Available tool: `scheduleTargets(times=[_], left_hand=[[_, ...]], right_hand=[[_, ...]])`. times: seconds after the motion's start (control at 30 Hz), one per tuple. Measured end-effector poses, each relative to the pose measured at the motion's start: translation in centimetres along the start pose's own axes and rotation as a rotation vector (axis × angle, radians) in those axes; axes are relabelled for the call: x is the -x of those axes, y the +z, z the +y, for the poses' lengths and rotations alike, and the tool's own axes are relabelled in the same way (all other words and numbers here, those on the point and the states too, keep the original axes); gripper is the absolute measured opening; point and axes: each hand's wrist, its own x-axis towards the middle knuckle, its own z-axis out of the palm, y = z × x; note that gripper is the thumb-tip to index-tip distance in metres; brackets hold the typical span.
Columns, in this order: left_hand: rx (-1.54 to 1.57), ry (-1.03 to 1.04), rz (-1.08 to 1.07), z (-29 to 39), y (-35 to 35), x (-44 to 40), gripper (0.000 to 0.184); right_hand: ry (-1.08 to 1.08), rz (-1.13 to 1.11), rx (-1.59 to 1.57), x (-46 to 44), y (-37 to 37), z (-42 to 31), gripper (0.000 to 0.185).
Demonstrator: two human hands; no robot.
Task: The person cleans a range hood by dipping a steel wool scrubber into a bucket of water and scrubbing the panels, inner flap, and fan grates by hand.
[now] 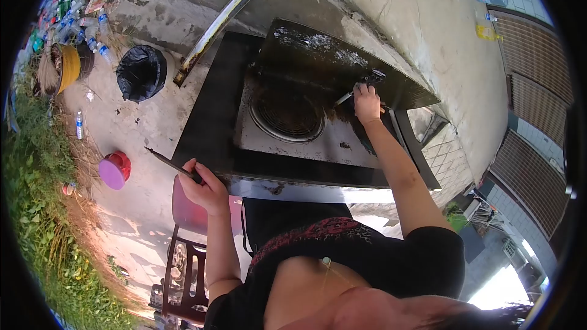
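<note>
In front of me lies a dark, greasy range hood [214,107] with a pale metal face and a round fan grille [287,116]. Its blackened raised panel [299,55] carries whitish patches. My left hand [205,189] is closed around a slim dark pointed tool [165,160], whose tip points away to the left, beside the hood's near left corner. At the right end of the panel, my right hand [367,104] is closed with fingers bent. A pale narrow piece shows beside those fingers, but what they grip is unclear.
A bin lined with a black bag [140,73] stands left of the hood. A rusty metal bar [226,21] rises behind it. Plastic bottles [92,30] lie at far left, near a purple-and-red stool [115,170]. A dark red chair [189,269] sits by my left arm.
</note>
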Motion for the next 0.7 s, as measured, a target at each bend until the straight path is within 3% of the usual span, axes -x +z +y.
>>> scheduleTargets(times=[0.07, 0.1, 0.13, 0.2, 0.23, 0.33, 0.37, 0.4, 0.47, 0.5, 0.6, 0.67, 0.7], left_hand=[[-0.014, 0.011, 0.006, 0.2, -0.1, -0.1, 0.014], [-0.02, 0.018, 0.01, 0.3, -0.1, -0.2, 0.014], [-0.017, 0.019, 0.015, 0.3, 0.0, -0.3, 0.014], [-0.015, 0.015, 0.012, 0.5, -0.1, -0.3, 0.014], [-0.012, 0.001, 0.008, 0.4, -0.1, -0.2, 0.014], [-0.006, -0.016, 0.008, 0.2, 0.0, 0.0, 0.014], [-0.008, -0.009, 0.015, 0.2, 0.0, 0.0, 0.014], [-0.012, 0.001, 0.023, 0.2, 0.0, -0.1, 0.014], [-0.003, -0.015, 0.026, 0.3, 0.2, 0.0, 0.015], [0.001, -0.026, 0.021, 0.3, 0.1, 0.0, 0.015], [0.01, -0.078, -0.007, 1.0, -0.2, -0.1, 0.015], [0.009, -0.026, 0.01, 0.7, 0.0, -0.2, 0.015], [0.005, -0.003, 0.02, 0.6, 0.0, -0.1, 0.015]], right_hand=[[0.204, -0.016, -0.19, 2.6, 2.7, 0.1, 0.013], [0.502, -0.057, -0.438, 3.6, 3.2, 0.5, 0.012], [0.764, -0.105, -0.742, 3.7, 3.8, 1.4, 0.015], [1.132, 0.179, -1.665, 3.3, 2.1, 1.6, 0.02], [1.136, 0.301, -1.716, 2.5, 1.4, 1.1, 0.027], [1.147, 0.232, -1.467, 0.0, 0.9, -1.3, 0.035], [1.037, 0.406, -1.156, -0.4, 5.8, -1.5, 0.045], [1.138, 0.323, -0.923, -1.7, 3.3, -3.2, 0.046], [1.303, 0.533, -0.9, -3.1, 4.6, -5.0, 0.042], [1.399, 0.615, -1.055, -3.7, 4.1, -5.5, 0.036], [1.332, 0.385, -1.314, -2.5, 2.6, -3.8, 0.032], [1.103, 0.157, -1.331, -0.3, 5.2, 0.2, 0.036], [0.861, -0.047, -1.094, 0.8, 5.9, 3.5, 0.034]])
